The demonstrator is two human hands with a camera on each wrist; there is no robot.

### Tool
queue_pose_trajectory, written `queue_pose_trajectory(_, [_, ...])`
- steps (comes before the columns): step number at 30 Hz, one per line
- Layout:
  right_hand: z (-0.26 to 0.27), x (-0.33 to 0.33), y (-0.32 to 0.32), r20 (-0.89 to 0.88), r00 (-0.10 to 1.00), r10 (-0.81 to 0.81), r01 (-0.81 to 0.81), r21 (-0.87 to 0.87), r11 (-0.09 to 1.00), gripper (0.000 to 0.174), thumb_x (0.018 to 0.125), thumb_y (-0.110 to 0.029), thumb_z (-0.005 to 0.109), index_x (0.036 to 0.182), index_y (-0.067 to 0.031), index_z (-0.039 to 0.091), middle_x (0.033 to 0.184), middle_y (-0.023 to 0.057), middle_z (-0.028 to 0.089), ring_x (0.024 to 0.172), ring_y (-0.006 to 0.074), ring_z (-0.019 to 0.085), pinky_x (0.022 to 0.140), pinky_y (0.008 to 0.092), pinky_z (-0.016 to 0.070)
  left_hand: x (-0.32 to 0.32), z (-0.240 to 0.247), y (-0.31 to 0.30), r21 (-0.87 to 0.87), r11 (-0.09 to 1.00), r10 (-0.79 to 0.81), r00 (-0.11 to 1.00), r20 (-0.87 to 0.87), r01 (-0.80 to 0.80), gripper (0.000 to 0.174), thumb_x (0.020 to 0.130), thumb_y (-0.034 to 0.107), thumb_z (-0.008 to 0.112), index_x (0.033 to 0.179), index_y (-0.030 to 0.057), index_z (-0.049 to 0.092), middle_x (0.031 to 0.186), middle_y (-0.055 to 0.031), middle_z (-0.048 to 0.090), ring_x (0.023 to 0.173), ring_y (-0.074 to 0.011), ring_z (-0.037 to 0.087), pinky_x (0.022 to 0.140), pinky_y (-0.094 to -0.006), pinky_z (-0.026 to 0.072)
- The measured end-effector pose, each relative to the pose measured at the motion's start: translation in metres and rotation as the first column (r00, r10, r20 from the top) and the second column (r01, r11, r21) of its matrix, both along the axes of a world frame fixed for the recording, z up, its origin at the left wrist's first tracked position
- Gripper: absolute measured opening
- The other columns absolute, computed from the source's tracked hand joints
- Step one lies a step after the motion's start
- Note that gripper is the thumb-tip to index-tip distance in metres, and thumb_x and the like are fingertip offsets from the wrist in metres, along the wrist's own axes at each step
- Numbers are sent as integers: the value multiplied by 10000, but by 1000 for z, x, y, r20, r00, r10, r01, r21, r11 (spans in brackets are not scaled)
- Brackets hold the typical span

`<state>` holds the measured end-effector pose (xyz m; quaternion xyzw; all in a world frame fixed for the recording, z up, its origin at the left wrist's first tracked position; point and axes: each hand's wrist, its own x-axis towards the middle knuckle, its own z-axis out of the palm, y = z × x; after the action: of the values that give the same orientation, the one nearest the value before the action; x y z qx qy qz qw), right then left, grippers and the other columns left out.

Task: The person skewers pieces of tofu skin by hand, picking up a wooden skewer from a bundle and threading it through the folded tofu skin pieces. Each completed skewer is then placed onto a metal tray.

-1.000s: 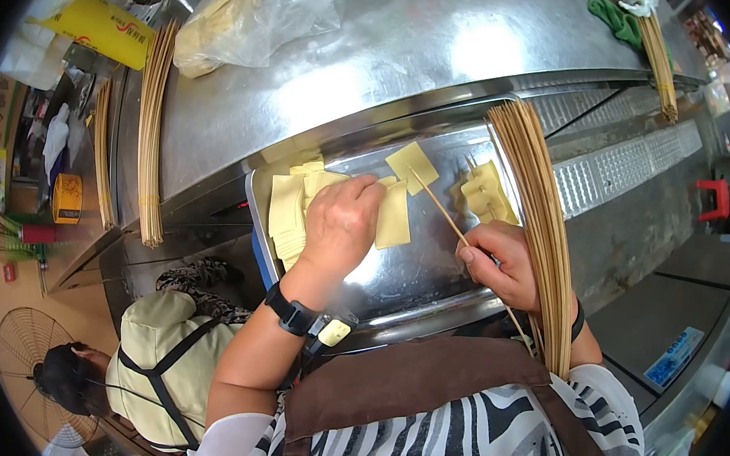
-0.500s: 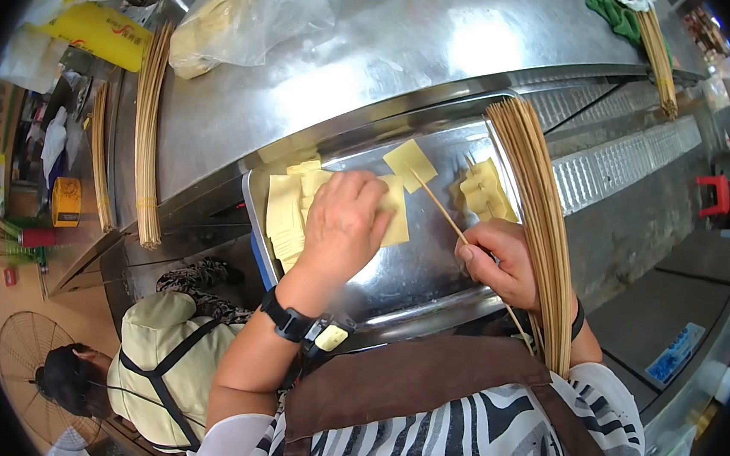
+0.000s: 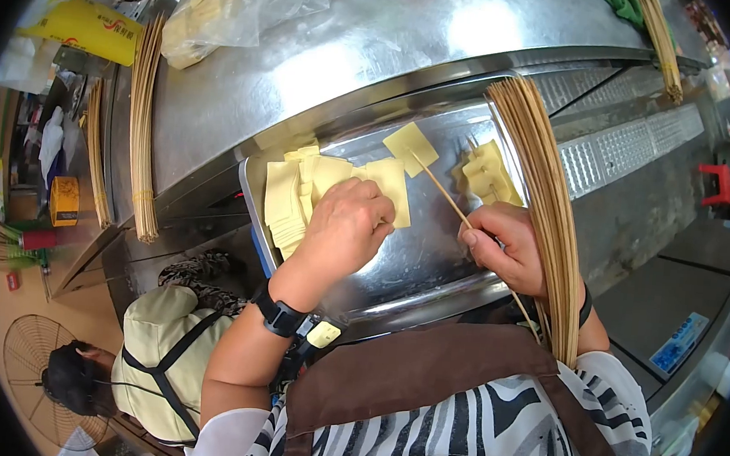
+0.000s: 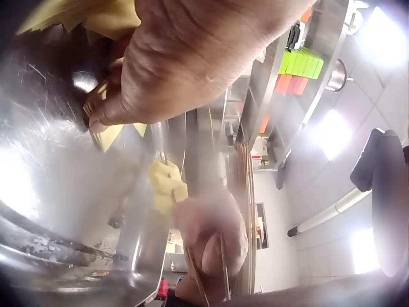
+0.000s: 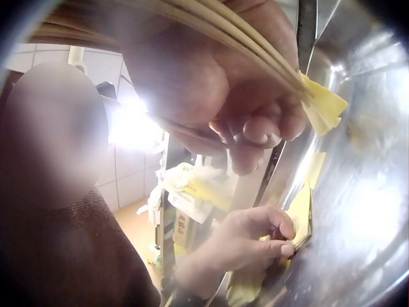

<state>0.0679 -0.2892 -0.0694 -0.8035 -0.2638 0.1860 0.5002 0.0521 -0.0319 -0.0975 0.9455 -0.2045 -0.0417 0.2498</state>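
Note:
My left hand [image 3: 344,226] pinches thin square yellow sheets [image 3: 390,185], like tofu skin, between thumb and fingers. The left wrist view shows the thumb close up against the sheet edges. More such sheets [image 3: 283,204] lie stacked beside and beyond that hand, at the left of the metal tray [image 3: 421,280]. My right hand [image 3: 505,248] grips a thin bamboo skewer [image 3: 447,198] together with a thick bundle of skewers [image 3: 547,208] leaning along the forearm. One square sheet [image 3: 411,148] is at the skewer's far tip. Folded yellow pieces on skewers [image 3: 489,173] lie at the tray's right end.
Beyond the tray runs a steel counter [image 3: 379,49] with a plastic bag [image 3: 205,22] of yellow food. Skewer bundles [image 3: 142,142] lie on its left part, another [image 3: 660,45] at far right. Someone in a black cap [image 3: 70,376] is at lower left, near a wire fan [image 3: 26,343].
The left thumb and fingers have shifted on the pinched sheets, which now lie higher in the head view. The right hand keeps its grip on the skewers. The whole view has shifted slightly.

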Motion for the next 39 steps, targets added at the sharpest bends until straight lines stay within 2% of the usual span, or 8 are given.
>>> queue_pose_trajectory(13, [1, 0, 0, -21, 1000, -7, 7, 12, 1000, 169, 923, -141, 591, 841, 6, 605, 677, 136, 573, 636, 290, 584, 589, 387, 432, 6, 7, 2, -214, 962, 112, 961, -253, -169, 91, 775, 4, 711, 750, 55, 640, 855, -66, 633, 857, -225, 601, 797, -331, 479])
queue_pose_trajectory(16, [1, 1, 0, -12, 1000, 3, -3, 25, 1000, 172, 923, -139, 589, 837, 10, 603, 675, 138, 569, 632, 290, 580, 587, 388, 429, 8, 8, 3, -428, 798, 155, 831, -535, -424, 67, 870, 21, 665, 876, 54, 607, 931, -38, 640, 924, -161, 588, 823, -306, 469])
queue_pose_trajectory(18, [3, 2, 1, -13, 1000, 13, -13, 20, 1000, 176, 923, -139, 588, 835, 12, 601, 673, 140, 566, 630, 290, 578, 586, 389, 428, 11, 0, 5, -672, 521, 61, 809, -585, -526, 88, 937, 52, 610, 1010, 58, 559, 1018, -47, 662, 1001, -119, 575, 849, -288, 469])
queue_pose_trajectory(22, [3, 3, 0, 22, 999, 50, -49, -26, 998, 171, 952, -130, 537, 868, -8, 624, 680, 63, 586, 612, 157, 576, 596, 301, 456, 21, -4, 15, -588, 491, 190, 738, -647, -642, 110, 958, 47, 581, 1057, 46, 535, 1097, -102, 664, 1047, -138, 610, 891, -294, 489])
queue_pose_trajectory(24, [5, 2, 2, 37, 998, 55, -54, -32, 998, 171, 952, -132, 539, 871, -10, 627, 679, 63, 588, 610, 155, 579, 593, 299, 456, 22, 4, 5, -625, 98, 79, 632, -771, -774, 137, 961, 38, 568, 1097, 42, 550, 1125, -122, 669, 1034, -173, 649, 920, -326, 512])
queue_pose_trajectory(26, [8, 0, 4, -40, 999, 3, -3, -17, 1000, 182, 933, -144, 578, 845, 13, 603, 671, 139, 567, 632, 288, 579, 589, 382, 435, 21, 11, -3, -647, 61, 37, 649, -760, -760, 168, 965, 40, 560, 1132, 24, 553, 1127, -130, 672, 1017, -192, 662, 910, -340, 527])
queue_pose_trajectory(37, [8, -3, 4, -66, 998, -10, 9, -7, 1000, 172, 934, -147, 585, 846, -1, 609, 673, 123, 574, 643, 269, 584, 599, 373, 438, 16, 2, -8, -640, 194, 170, 668, -724, -743, 238, 977, 38, 544, 1207, -24, 559, 1118, -134, 680, 925, -207, 693, 832, -348, 569])
queue_pose_trajectory(39, [9, -3, 4, -65, 998, -11, 11, -3, 1000, 172, 932, -147, 588, 838, -3, 610, 670, 121, 573, 642, 267, 583, 600, 373, 438, 18, -1, -12, -693, -27, 166, 681, -714, -720, 249, 972, 67, 581, 1206, -12, 553, 1051, -87, 691, 891, -144, 679, 790, -280, 560])
